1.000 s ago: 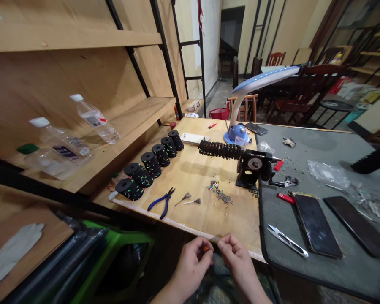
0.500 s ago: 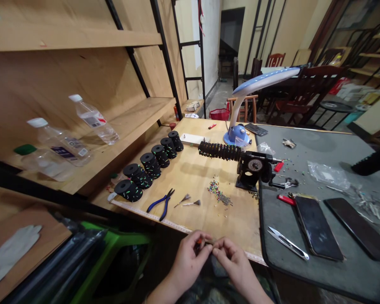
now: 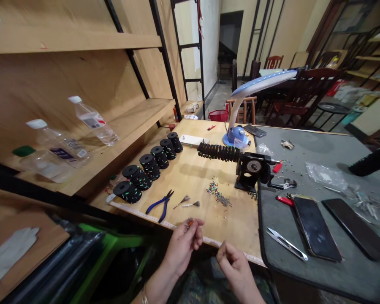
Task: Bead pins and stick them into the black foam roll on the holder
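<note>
Just over the table's front edge, my left hand point(image 3: 183, 242) is closed in a pinch on a small orange-tipped piece point(image 3: 190, 222); its exact kind is too small to tell. Apart from it, to the right, my right hand point(image 3: 234, 264) has thumb and fingers pressed together, and whatever may be between them is hidden. Beyond the hands lies a pile of small coloured beads and thin metal bits point(image 3: 218, 194). Two small brushes point(image 3: 190, 204) and blue-handled pliers point(image 3: 161, 206) rest to the left of it.
A row of black spools point(image 3: 149, 165) lines the table's left side. A hand-cranked device point(image 3: 250, 169) holds a black ribbed roll point(image 3: 218, 152). Behind it stands a blue lamp point(image 3: 236, 136). Snips point(image 3: 286, 244) and two phones point(image 3: 317, 228) lie on the grey mat point(image 3: 272, 270). Bottles point(image 3: 95, 122) stand on the left shelf.
My hands have moved apart from being fingertip to fingertip. The left one has risen up and leftward with the small orange-tipped piece; the right one has shifted only slightly.
</note>
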Tool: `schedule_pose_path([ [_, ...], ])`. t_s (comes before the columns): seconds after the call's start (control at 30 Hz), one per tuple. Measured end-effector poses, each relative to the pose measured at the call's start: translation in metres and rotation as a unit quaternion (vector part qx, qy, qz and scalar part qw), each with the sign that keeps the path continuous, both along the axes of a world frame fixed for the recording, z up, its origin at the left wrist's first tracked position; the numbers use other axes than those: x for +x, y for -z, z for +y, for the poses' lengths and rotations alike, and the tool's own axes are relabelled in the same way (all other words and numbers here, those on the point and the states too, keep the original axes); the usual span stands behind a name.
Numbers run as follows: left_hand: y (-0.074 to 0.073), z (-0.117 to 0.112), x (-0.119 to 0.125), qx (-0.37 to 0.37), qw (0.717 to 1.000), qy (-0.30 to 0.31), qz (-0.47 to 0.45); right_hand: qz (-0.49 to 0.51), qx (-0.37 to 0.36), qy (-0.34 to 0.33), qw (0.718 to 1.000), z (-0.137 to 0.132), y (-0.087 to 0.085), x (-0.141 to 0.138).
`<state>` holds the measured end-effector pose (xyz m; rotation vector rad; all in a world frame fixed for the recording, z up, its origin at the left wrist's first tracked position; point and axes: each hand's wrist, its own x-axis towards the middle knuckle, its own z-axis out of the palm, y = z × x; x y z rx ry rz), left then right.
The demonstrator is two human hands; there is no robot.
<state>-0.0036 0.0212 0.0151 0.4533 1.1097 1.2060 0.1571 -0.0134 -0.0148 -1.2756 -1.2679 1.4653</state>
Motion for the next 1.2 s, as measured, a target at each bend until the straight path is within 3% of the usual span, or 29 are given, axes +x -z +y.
schedule_pose_path([
  [0.1,-0.004,0.006,-0.016,0.02,0.999,-0.024,0.034,0.036,-0.036,0.02,0.999,0.001,0.006,0.006],
  [0.27,0.004,-0.003,-0.027,0.025,0.997,0.057,0.054,0.102,-0.089,0.041,0.99,0.002,0.01,0.008],
  [0.4,0.014,-0.016,-0.017,0.018,0.988,0.126,0.09,0.095,-0.065,0.059,0.992,0.001,0.009,0.007],
  [0.5,0.013,-0.02,-0.004,0.015,0.981,0.164,0.105,0.078,-0.042,0.058,0.994,0.001,0.009,0.008],
  [0.67,0.004,-0.016,0.013,0.028,0.978,0.174,0.109,0.054,-0.02,0.046,0.997,0.0,0.009,0.008],
  [0.83,0.005,-0.008,0.016,0.05,0.97,0.18,0.152,0.02,-0.011,0.02,1.0,0.0,0.011,0.009],
  [1.03,-0.004,-0.008,0.017,0.138,0.924,0.184,0.304,0.019,0.009,-0.019,1.0,0.012,-0.014,0.018],
  [1.2,-0.013,-0.012,0.017,0.214,0.869,0.197,0.402,0.115,-0.062,-0.055,0.99,0.02,-0.031,0.008],
])
